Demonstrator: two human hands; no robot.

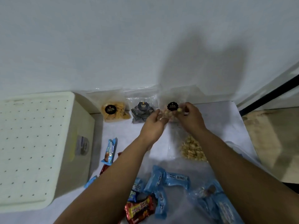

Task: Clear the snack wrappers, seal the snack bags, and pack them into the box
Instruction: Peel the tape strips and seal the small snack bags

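Note:
Three clear snack bags with black round labels lean against the wall: one with yellow chips (113, 109), one with dark striped pieces (142, 110), one with pale biscuits (172, 105). My left hand (152, 125) and my right hand (190, 118) both hold the biscuit bag at its lower part. A further clear bag of pale nuts (192, 149) lies flat below my right hand. Blue wrappers (161, 183) and a red wrapper (140, 209) lie scattered near the front. The white box (37, 149) stands at the left with its perforated lid on.
A blue wafer pack (110, 150) lies next to the box. More blue packs (221, 206) sit at the lower right under my right arm. The white table surface (223, 123) ends at the right, where a brown floor shows. The wall rises directly behind the bags.

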